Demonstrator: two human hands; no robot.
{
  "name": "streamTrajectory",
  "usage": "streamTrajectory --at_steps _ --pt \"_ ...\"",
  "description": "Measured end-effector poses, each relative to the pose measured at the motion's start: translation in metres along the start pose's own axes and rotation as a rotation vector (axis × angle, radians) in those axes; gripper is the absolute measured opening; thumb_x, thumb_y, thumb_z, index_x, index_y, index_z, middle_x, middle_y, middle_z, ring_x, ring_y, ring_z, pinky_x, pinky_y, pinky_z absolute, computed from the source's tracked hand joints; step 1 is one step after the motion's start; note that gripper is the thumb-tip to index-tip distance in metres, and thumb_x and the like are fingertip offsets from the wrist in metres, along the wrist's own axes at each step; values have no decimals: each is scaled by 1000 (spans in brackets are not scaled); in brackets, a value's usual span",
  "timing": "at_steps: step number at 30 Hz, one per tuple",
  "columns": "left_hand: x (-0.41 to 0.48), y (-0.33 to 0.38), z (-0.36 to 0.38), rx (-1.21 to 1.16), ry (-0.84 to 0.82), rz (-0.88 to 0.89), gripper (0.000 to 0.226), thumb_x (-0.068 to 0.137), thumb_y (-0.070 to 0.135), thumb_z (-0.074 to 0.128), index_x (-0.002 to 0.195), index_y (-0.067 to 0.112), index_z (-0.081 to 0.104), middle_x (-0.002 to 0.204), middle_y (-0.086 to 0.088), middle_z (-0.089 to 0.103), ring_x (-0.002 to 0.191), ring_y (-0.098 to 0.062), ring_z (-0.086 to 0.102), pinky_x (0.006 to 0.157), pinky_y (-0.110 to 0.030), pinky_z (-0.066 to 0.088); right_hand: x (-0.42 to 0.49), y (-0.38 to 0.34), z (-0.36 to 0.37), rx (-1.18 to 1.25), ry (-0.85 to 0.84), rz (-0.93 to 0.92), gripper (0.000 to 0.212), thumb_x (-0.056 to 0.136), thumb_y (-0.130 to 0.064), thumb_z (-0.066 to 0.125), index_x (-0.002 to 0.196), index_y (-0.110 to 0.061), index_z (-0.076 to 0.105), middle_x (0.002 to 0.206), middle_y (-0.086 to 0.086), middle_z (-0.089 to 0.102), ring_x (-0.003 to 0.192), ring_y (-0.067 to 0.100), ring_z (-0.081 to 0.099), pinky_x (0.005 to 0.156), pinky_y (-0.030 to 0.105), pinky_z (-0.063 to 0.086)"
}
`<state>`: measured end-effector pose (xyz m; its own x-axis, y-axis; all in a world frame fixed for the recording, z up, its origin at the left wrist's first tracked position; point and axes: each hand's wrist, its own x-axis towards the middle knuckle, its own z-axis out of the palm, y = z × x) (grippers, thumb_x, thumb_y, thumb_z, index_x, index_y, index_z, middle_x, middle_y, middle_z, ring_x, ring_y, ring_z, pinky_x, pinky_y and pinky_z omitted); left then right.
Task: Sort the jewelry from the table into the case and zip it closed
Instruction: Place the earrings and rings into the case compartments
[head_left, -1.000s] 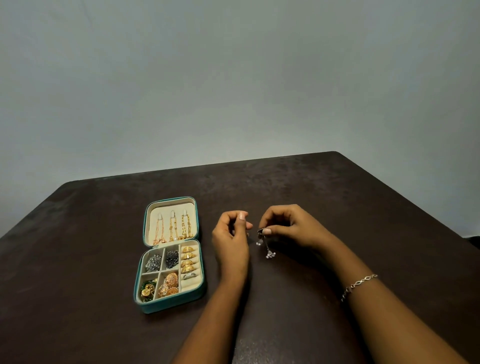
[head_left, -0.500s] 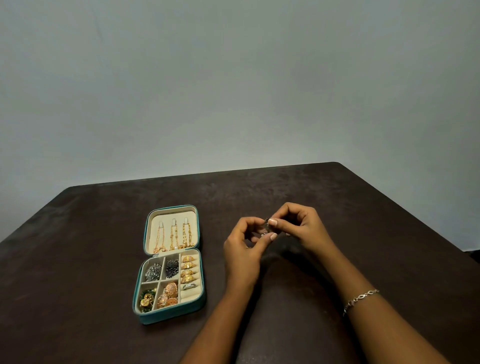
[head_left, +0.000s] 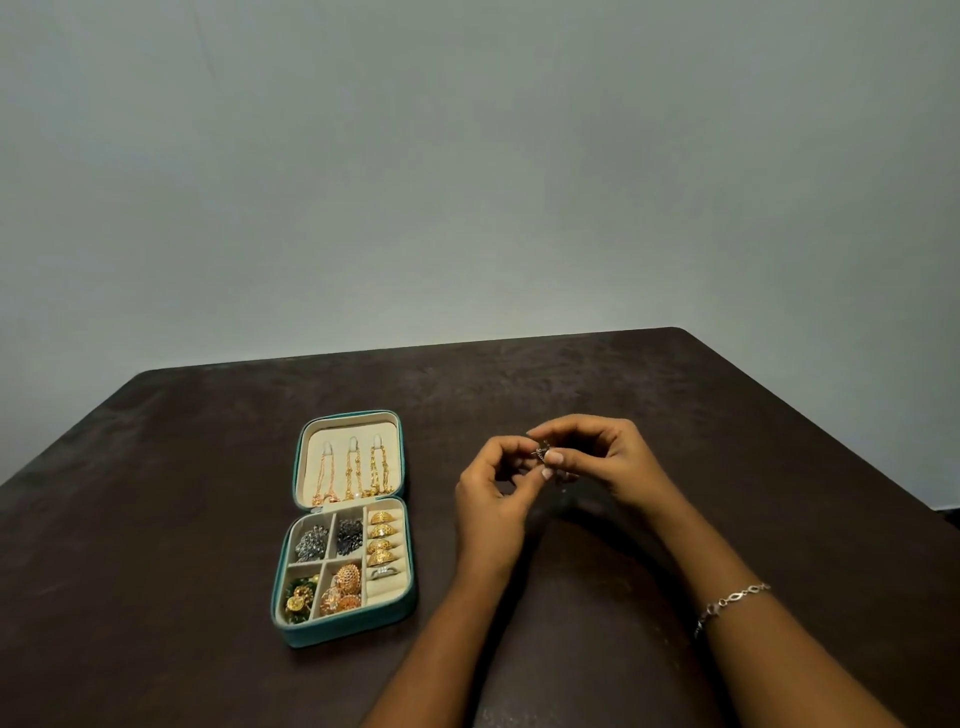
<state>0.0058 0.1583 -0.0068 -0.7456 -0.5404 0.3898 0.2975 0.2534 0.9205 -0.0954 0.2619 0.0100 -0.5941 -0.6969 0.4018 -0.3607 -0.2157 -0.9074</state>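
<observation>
**Fingers (head_left: 555, 457) of both hands pinching one small jewelry piece**

Fingertips of the left hand (head_left: 491, 499) and the right hand (head_left: 613, 462) meet above the dark brown worktop (head_left: 675, 415). They grasp a small dark silver-toned jewelry piece (head_left: 543, 451) between them. Both hands are curled, with thumb and forefinger closed on the piece. The piece is too small to identify further. It is held clear of the worktop surface, to the right of the case and apart from it.

A teal zip-around jewelry case with cream lining (head_left: 348, 629) lies open and flat on the worktop, left of the hands.

1. Lid half (head_left: 298, 457): the far half. Three gold-toned chains (head_left: 353, 473) hang side by side from three hooks.
2. Base half, far-left compartment: a silver-grey cluster (head_left: 311, 543).
3. Base half, far-middle compartment: a darker grey cluster (head_left: 349, 535).
4. Base half, near-left compartment: green and gold pieces (head_left: 298, 597).
5. Base half, near-middle compartment: rose-gold domed earrings (head_left: 343, 587).
6. Base half, right column: four gold rings (head_left: 382, 538) seated in the ring rolls, with one silver ring (head_left: 384, 571) just nearer than them.

A thin silver link bracelet (head_left: 732, 603) sits on the right wrist. Both forearms extend from the near edge of the view. A plain grey wall (head_left: 467, 182) stands behind the worktop.
</observation>
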Motion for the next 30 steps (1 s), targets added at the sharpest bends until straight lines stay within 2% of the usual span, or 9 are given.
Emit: streamTrajectory --at_steps 3,8,13,15,18,22,30 --pt "0 0 2 -22 -31 -25 22 76 0 68 88 17 62 80 2 64 75 -3 59 67 -15 48 0 0 -1 18 -8 -3 21 71 -6 66 92 -6 68 84 2 71 84 15 67 73 24 54" --pt "0 0 3 -75 -52 -59 21 79 0 65 88 18 61 79 1 62 76 -5 58 63 -17 47 0 1 0 10 13 -13 18 73 0 67 90 -7 69 82 1 72 82 15 67 72 22 53" --pt "-1 3 3 -304 -110 -187 14 85 2 59 94 12 59 83 -6 64 70 -6 61 53 -14 44 -2 -1 -2 -37 50 -31 16 73 -13 70 88 -12 70 83 2 72 80 18 67 69 26 53" --pt "-2 4 4 -323 -122 -183 15 83 -1 60 95 8 57 76 -2 66 66 -2 63 51 -12 43 -2 -2 -1 -47 51 -36 15 72 -12 69 87 -14 70 82 1 72 80 18 67 68 29 53" --pt "-2 6 5 -333 -90 -162 16 82 -6 59 94 3 56 65 1 67 60 -1 63 52 -11 44 -1 -2 0 -46 48 -32 16 71 -7 67 86 -13 70 79 0 72 77 17 67 67 27 53" --pt "-1 6 3 -292 -46 -116 15 84 -3 58 97 4 54 63 0 67 57 0 60 51 -11 42 -1 -2 -3 -67 48 -34 21 75 6 64 86 -11 69 78 0 72 75 16 66 63 26 53" --pt "1 5 0 -301 35 -107 6 89 5 54 88 9 58 59 0 64 52 -5 54 46 -16 40 -2 0 -5 -121 -15 -3 18 75 2 67 91 -5 70 84 4 71 80 16 66 64 23 52"
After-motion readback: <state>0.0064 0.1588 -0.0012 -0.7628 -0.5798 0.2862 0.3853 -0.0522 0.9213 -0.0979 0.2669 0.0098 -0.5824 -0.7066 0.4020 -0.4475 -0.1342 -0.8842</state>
